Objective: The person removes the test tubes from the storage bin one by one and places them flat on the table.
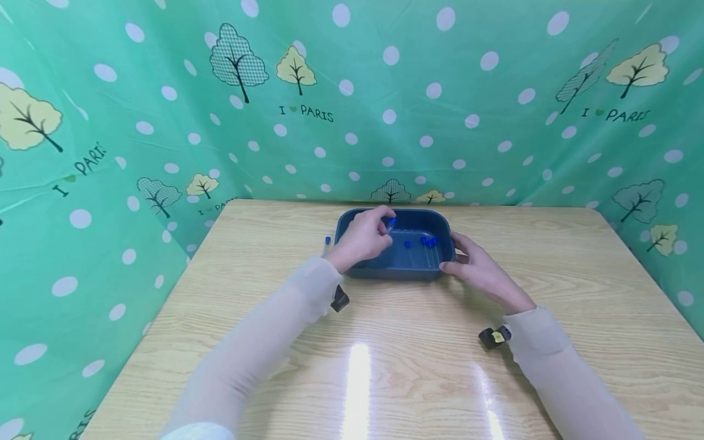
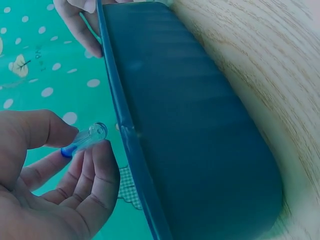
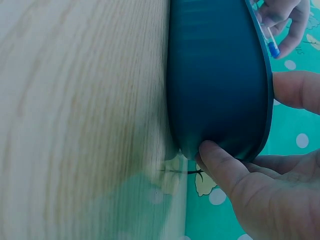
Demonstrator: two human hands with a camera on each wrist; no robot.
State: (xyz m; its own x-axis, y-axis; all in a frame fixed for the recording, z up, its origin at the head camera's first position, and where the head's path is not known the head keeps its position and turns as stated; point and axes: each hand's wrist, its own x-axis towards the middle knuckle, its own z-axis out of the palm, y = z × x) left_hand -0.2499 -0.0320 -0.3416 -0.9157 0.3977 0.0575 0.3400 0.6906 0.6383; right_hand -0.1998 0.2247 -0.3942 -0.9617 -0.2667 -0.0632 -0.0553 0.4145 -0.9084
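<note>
My left hand [image 1: 362,239] is raised over the left part of a dark blue plastic bin [image 1: 393,274]. Between thumb and fingertips it pinches a small clear test tube [image 2: 89,138] with a blue cap, just past the bin's rim in the left wrist view. Several similar blue-capped tubes [image 1: 430,250] lie inside the bin, towards its right side. My right hand [image 1: 486,272] grips the bin's right end, thumb and fingers spread around the corner and rim. The bin rests upright on the table.
Another blue-capped tube [image 1: 327,241] is on the wood-grain table [image 1: 418,342], just left of the bin and partly hidden by my left arm. A green polka-dot cloth [image 1: 462,116] hangs behind the table's back edge and along both sides.
</note>
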